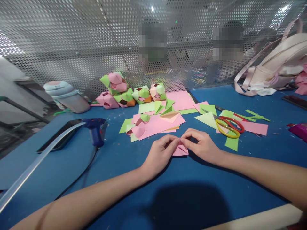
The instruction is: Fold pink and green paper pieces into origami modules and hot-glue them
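A small folded pink paper piece (180,150) lies on the blue table (182,198) between my two hands. My left hand (160,154) pinches its left side, fingers curled and pressed together. My right hand (203,146) pinches its right side, fingertips meeting the left hand's above the paper. Just beyond the hands lies a heap of pink and green paper sheets (155,123) with folded triangles on it.
Scissors with red and yellow handles (229,126) lie to the right among green and pink scraps. A blue glue gun (96,131) with a cord stands to the left. Finished paper flowers (127,92) sit at the back by a perforated metal screen. A pale bag (275,67) lies far right, a bottle (64,95) far left.
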Tool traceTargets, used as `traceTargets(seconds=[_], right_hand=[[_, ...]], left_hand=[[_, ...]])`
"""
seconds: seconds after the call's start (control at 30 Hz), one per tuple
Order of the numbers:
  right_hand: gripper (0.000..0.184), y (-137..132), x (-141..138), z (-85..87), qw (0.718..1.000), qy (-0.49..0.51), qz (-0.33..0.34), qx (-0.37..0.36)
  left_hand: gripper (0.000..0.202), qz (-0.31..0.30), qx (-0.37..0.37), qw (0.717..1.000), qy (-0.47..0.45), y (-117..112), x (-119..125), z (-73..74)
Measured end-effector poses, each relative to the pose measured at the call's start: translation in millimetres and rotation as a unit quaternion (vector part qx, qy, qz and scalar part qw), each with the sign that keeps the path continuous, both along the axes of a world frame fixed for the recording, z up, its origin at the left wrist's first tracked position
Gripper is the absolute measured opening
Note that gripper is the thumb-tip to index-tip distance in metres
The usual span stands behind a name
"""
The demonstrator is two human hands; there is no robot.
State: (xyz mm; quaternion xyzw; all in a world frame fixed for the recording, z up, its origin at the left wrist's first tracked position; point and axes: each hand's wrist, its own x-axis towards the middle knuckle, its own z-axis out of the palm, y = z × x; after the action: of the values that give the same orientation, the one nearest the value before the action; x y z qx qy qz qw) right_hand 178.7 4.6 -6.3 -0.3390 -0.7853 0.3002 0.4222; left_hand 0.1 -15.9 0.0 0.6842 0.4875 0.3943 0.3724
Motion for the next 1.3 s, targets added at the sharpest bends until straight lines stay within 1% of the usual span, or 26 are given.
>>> traceTargets(seconds=[0.2,0.33,0.53,0.6,0.73,0.8,0.93,1.1,1.3], right_hand=[[0.015,-2.6,-2.2,0.9,1.0,0.001,-0.01,-0.004],[0.014,-6.9,-4.2,2.6,1.0,0.016,-0.008,-0.025],[0.018,-10.4,-5.8,3.4,0.999,0.013,-0.011,-0.05],[0.015,-10.2,-5.5,3.3,0.998,0.011,-0.002,-0.066],[0.009,-9.3,-5.7,2.0,0.995,0.004,0.014,-0.103],[0.009,-9.0,-6.6,0.1,0.996,-0.01,0.001,-0.093],[0.011,-7.8,-7.6,-4.2,0.997,-0.037,-0.042,-0.051],[0.011,-3.9,-4.9,-7.6,0.997,-0.06,-0.054,-0.014],[0.008,-1.1,-3.1,-10.5,0.996,-0.068,-0.058,0.012]], left_hand=[[0.022,-0.014,0.018,1.0,0.007,-1.4,0.5,-0.2],[0.019,-0.023,0.038,0.999,0.02,-2.4,1.2,-2.1],[0.017,-0.049,0.066,0.995,0.047,-5.3,1.9,-3.6],[0.017,-0.04,0.07,0.995,0.05,-5.1,1.4,-3.0],[0.014,0.019,0.058,0.998,0.01,-1.7,-0.5,-1.9],[0.013,0.033,0.035,0.999,-0.018,0.1,-1.1,-1.9],[0.012,0.028,-0.001,0.999,-0.043,1.5,-1.0,-2.3],[0.012,0.006,0.009,1.0,-0.016,1.9,-0.8,-1.8],[0.012,0.008,0.015,1.0,-0.011,3.6,-2.0,-3.6]])
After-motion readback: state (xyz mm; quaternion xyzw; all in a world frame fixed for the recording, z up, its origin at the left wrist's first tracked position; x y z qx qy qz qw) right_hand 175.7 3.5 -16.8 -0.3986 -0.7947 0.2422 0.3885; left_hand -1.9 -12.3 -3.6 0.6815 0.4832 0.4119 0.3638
